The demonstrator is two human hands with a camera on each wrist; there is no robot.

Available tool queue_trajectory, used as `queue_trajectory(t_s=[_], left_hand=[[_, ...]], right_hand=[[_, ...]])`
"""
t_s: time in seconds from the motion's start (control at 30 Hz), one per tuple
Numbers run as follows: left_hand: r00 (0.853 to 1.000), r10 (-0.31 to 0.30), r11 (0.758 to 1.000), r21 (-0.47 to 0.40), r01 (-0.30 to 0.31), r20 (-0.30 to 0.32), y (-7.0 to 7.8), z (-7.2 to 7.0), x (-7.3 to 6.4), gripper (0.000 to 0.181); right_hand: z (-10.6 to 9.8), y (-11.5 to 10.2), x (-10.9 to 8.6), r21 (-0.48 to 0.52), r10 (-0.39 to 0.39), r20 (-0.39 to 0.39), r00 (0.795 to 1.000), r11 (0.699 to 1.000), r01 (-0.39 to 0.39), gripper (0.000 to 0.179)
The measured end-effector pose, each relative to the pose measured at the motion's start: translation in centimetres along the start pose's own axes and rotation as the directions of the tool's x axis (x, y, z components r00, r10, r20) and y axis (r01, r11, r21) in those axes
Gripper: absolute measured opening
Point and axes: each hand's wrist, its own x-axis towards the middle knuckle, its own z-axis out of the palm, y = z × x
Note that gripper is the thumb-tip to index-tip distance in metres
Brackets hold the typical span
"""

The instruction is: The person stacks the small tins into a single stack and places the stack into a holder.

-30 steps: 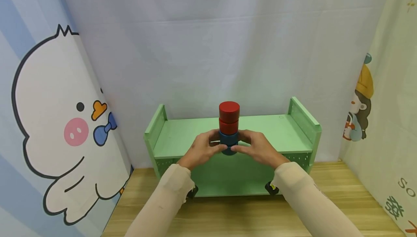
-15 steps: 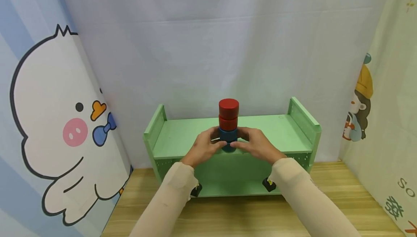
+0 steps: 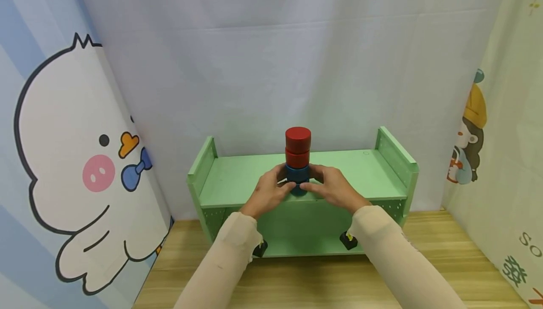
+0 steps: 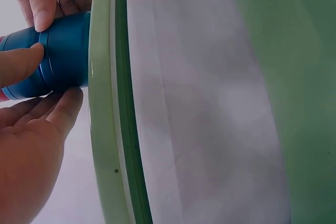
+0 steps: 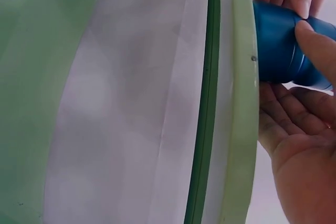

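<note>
An upright stack of cylinders stands between my hands in the head view: red cylinders (image 3: 298, 146) on top, blue cylinders (image 3: 298, 174) beneath. My left hand (image 3: 267, 192) grips the blue part from the left, and my right hand (image 3: 336, 189) grips it from the right, thumbs in front. Its lower end is at the front edge of the green shelf's top board (image 3: 237, 179). In the left wrist view the blue cylinders (image 4: 68, 51) meet the board's edge, fingers around them. The right wrist view shows the same blue cylinders (image 5: 275, 43); the red ones are out of frame there.
Raised green side panels (image 3: 399, 155) bound both ends of the top board. Below it is an open lower compartment (image 3: 303, 226). The shelf stands on a wooden table (image 3: 297, 280), with a pale curtain (image 3: 271, 87) behind and printed cloths on both sides.
Both hands have moved the stack slightly away from me, toward the top board; it sits a little higher in the head view. The grip stays the same.
</note>
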Motion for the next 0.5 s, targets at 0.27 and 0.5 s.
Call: queue_trajectory(t_s=[0.27,0.5], left_hand=[[0.999,-0.034,0.999,0.024,0.034,0.004,-0.4,-0.1,-0.6,0.068],[1.000,0.000,0.975,0.223,0.005,-0.022,-0.5,-0.7,-1.8,0.076]], right_hand=[[0.0,0.3,-0.6,-0.004,-0.009,-0.017,1.000,1.000,0.009,0.061],[-0.4,0.2,-2.0,-0.196,-0.016,-0.066,0.998,0.981,0.003,0.070]])
